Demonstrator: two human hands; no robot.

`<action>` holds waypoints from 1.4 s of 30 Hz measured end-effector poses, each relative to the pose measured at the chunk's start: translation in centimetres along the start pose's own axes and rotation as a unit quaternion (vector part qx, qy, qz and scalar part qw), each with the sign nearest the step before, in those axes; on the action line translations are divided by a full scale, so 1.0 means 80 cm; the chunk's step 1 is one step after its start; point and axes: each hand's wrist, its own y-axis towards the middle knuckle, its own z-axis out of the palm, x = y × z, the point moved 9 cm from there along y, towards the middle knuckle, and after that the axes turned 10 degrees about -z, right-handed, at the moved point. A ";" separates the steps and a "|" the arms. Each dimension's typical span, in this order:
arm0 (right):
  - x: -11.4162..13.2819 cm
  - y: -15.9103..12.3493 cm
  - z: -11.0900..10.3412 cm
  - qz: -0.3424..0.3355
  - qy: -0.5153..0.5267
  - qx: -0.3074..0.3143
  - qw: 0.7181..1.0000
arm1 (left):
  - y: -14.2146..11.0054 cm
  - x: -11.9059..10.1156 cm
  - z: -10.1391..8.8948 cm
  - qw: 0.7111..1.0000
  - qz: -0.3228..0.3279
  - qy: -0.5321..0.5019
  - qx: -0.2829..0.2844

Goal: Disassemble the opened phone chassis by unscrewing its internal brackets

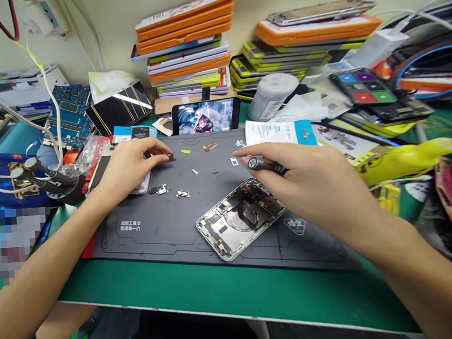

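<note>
Grip: a small flat dark part (172, 156) appears pinched between thumb and fingertips of the left hand (132, 163); whether it also touches the surface below cannot be told. A dark grey cylindrical screwdriver (263, 165) is grasped in the right hand (312, 179), index finger extended.
Green tabletop (160, 285): a dark grey rectangular mat (168, 230) is borne near its front edge.
Opened phone: the pale-framed rectangular phone (222, 232) is laid slantwise on the mat, innards exposed. It is set just beside and partly hidden by the right hand, well apart from the left and nearer the front edge.
Handling: a light, stiff body is to be expected, with smooth, perhaps slippery sides and fragile exposed parts. It is best held by the opposite long edges of the frame.
Loose pieces: a silver metal bracket (183, 193), a small white rectangular frame (233, 161) and a short yellow strip (186, 151) are spread beyond the phone.
</note>
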 end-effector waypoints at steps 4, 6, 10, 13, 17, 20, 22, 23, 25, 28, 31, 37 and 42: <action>0.003 -0.001 0.001 -0.013 0.004 -0.002 1.000 | 0.000 -0.002 0.007 1.000 0.000 0.007 0.015; 0.005 -0.001 0.001 -0.015 -0.001 -0.001 1.000 | 0.000 -0.005 0.010 0.999 0.002 0.030 0.021; 0.008 -0.001 0.001 -0.012 -0.006 0.003 1.000 | 0.000 -0.007 0.010 0.998 -0.005 0.060 0.026; 0.007 -0.001 0.001 -0.013 -0.002 0.003 1.000 | 0.000 -0.004 0.008 0.998 -0.022 0.059 0.024; 0.006 -0.001 0.000 -0.016 -0.004 0.001 1.000 | 0.000 -0.001 0.009 0.997 -0.022 0.067 0.024; 0.004 -0.001 -0.002 -0.011 -0.007 -0.004 1.000 | 0.001 -0.001 0.015 0.995 -0.003 0.092 0.034; 0.005 -0.001 -0.003 -0.011 -0.005 -0.004 1.000 | 0.000 -0.002 0.018 0.994 0.014 0.105 0.038; 0.006 -0.001 -0.003 -0.013 -0.005 -0.006 1.000 | -0.001 -0.002 0.020 0.993 0.023 0.109 0.040; 0.008 -0.002 -0.005 -0.018 -0.006 -0.013 1.000 | -0.002 -0.004 0.023 0.992 0.038 0.115 0.045; 0.011 -0.003 -0.007 -0.023 -0.010 -0.022 0.999 | -0.004 -0.008 0.026 0.990 0.057 0.119 0.053; 0.011 -0.003 -0.007 -0.024 -0.014 -0.025 0.999 | -0.005 -0.009 0.028 0.989 0.072 0.116 0.065; 0.010 -0.003 -0.004 -0.028 -0.010 -0.020 0.999 | -0.004 -0.004 0.033 0.982 0.099 0.117 0.106; 0.011 -0.003 -0.004 -0.030 -0.011 -0.017 0.999 | -0.005 -0.002 0.035 0.980 0.104 0.125 0.111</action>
